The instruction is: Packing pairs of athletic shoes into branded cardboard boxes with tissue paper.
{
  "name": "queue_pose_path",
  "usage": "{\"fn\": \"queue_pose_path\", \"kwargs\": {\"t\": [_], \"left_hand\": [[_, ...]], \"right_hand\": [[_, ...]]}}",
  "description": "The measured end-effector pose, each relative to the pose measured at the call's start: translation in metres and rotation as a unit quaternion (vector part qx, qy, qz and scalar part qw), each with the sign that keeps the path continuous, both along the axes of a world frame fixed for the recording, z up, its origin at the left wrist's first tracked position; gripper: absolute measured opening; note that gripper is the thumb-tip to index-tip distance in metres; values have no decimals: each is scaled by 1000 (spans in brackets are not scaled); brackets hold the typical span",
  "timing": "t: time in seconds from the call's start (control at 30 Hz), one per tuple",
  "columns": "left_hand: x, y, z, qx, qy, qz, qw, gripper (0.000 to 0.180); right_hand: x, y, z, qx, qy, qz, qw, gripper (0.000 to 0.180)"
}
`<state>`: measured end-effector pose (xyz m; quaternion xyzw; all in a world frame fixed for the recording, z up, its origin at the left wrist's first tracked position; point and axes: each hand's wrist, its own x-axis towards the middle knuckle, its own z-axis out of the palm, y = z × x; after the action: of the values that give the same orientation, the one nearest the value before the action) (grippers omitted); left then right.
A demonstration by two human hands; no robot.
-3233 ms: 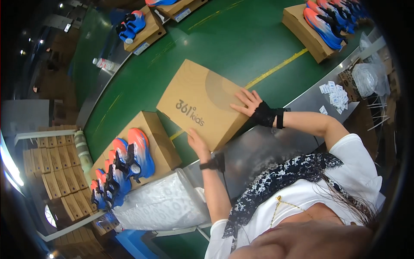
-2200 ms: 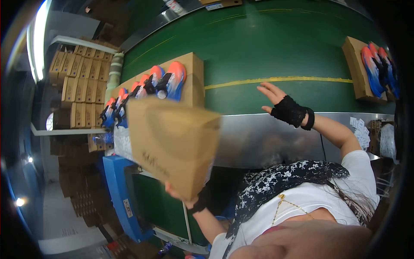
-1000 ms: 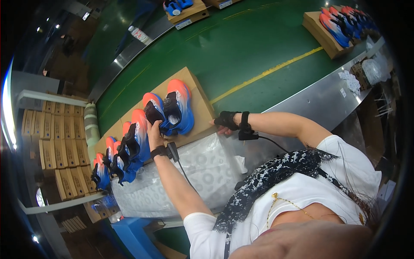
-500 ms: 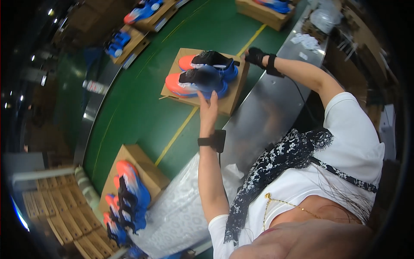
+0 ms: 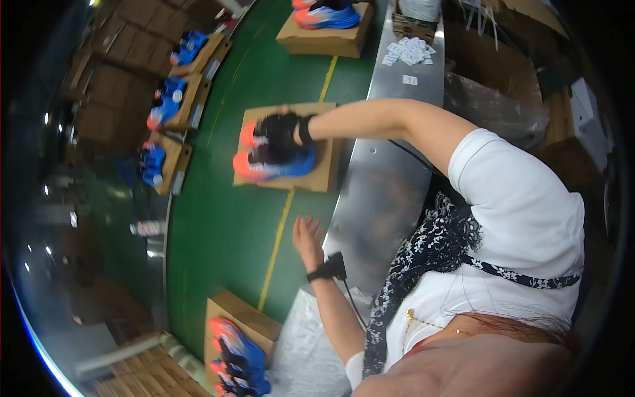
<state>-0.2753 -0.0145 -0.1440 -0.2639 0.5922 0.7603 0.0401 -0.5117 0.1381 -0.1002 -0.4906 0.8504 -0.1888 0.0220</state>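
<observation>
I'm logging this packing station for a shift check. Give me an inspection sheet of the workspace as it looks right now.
Surface: green conveyor belt with a yellow line; steel side ledge along it.
Job's things: pair of orange and blue shoes on a brown shoebox.
Clutter: small white packets on the ledge; clear plastic sheeting near the person.
Hands: right hand, in a black glove, rests on the shoes; left hand open over the belt, holding nothing.
Cables: thin black lead from the left wrist strap.
Surroundings: more shoes on boxes up and down the belt; stacked cartons beyond it.
</observation>
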Motion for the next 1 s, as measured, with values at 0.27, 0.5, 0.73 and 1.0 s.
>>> {"fn": "queue_pose_path", "kwargs": {"t": [0.27,0.5,0.73,1.0], "left_hand": [[42,-60,87,-127,-76,154,977,59],[-57,1,29,-144,-134,-23,980,58],[-135,53,95,-169,-11,-12,986,51],[-131,70,128,-219,31,71,973,59]], "right_hand": [[195,61,-29,-4,-25,-34,999,22],[128,117,18,13,-104,44,994,17],[54,123,40,-4,94,-57,994,61],[36,84,38,-94,-232,-109,962,75]]}}
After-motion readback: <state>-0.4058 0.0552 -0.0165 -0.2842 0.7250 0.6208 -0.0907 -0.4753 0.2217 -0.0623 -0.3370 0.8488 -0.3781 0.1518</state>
